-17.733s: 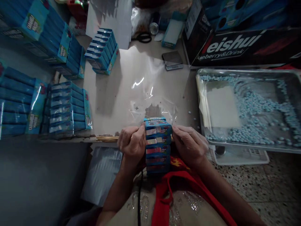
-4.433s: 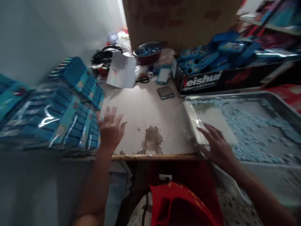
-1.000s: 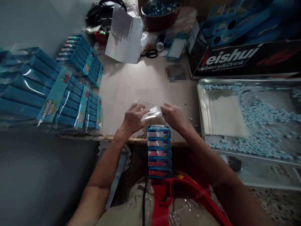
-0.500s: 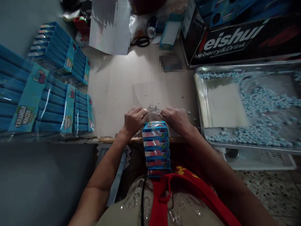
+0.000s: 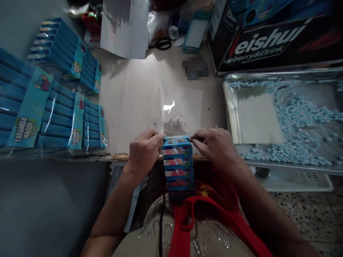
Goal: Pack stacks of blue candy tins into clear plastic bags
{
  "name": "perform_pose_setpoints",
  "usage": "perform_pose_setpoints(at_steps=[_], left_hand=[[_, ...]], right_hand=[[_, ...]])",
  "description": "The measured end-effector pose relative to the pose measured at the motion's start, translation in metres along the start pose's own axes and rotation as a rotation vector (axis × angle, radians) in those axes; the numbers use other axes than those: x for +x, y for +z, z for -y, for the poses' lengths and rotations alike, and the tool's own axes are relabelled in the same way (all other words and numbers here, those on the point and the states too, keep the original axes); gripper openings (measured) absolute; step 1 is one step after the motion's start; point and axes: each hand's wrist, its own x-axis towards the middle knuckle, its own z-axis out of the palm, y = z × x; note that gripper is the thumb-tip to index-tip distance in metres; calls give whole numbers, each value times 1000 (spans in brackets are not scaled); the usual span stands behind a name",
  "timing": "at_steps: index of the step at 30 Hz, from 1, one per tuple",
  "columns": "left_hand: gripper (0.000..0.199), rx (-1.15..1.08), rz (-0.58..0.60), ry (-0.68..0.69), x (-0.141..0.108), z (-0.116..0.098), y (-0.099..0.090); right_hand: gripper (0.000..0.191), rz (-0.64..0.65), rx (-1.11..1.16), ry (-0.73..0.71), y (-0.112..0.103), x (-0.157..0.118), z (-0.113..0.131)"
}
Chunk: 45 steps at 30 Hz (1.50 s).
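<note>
A row of small blue candy boxes (image 5: 178,162) extends from the table edge toward my body. Clear plastic film (image 5: 174,107) spreads over the table beyond the far end of the row, shiny and partly wrinkled. My left hand (image 5: 146,150) is at the far left corner of the row, thumb and fingers pinched on the film's edge. On the opposite corner, my right hand (image 5: 217,144) has its fingertips closed on the film too. The film is see-through, so its exact edges are hard to make out.
Film-wrapped packs of blue boxes (image 5: 32,107) stand at the left. To the right lies a metal tray (image 5: 241,162) with blue-white candies and a cream sheet (image 5: 254,117). Scissors (image 5: 163,44), paper (image 5: 124,28) and a black carton (image 5: 265,43) are at the back.
Both hands have moved apart and slightly toward me, down to the sides of the row's far end. The film, bunched up between them before, now lies flatter over the table.
</note>
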Motion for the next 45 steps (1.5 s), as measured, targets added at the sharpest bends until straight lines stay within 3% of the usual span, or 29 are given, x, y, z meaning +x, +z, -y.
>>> perform_pose_setpoints(at_steps=[4, 7, 12, 16, 20, 23, 26, 28, 33, 38, 42, 45], left_hand=[[13, -45, -199, -288, -12, -37, -11], [17, 45, -305, -330, -17, -53, -3], [19, 143, -362, -260, -16, -58, 4], [15, 214, -237, -254, 0, -55, -1], [11, 266, -164, -315, 18, -55, -1], [14, 262, -181, -284, 13, -49, -2], [15, 59, -198, -169, -3, -38, -8], [11, -50, -195, -166, -10, -35, -14], [11, 71, -185, -229, -8, -52, -19], [10, 197, -310, -163, -11, -63, -6], [18, 134, -447, -108, -28, -54, 11], [27, 137, -536, -53, -39, -45, 21]], right_hand=[[17, -322, 210, -77, 3, -21, 11], [15, -432, 330, -47, 8, -30, 18], [19, -362, 427, 69, 7, -36, 19], [21, -210, 413, 131, -8, -19, 18], [16, -258, 295, 174, -15, -2, 22], [16, -313, 251, 106, -10, -11, 24], [22, -384, 347, 11, -4, -28, 24], [20, -398, 379, -22, -5, -35, 24], [14, -413, 369, -68, -16, -38, 32], [14, -645, 143, -206, -6, -48, 37], [7, -799, -12, -331, 13, -56, 27], [9, -843, -78, -427, 23, -61, 15]])
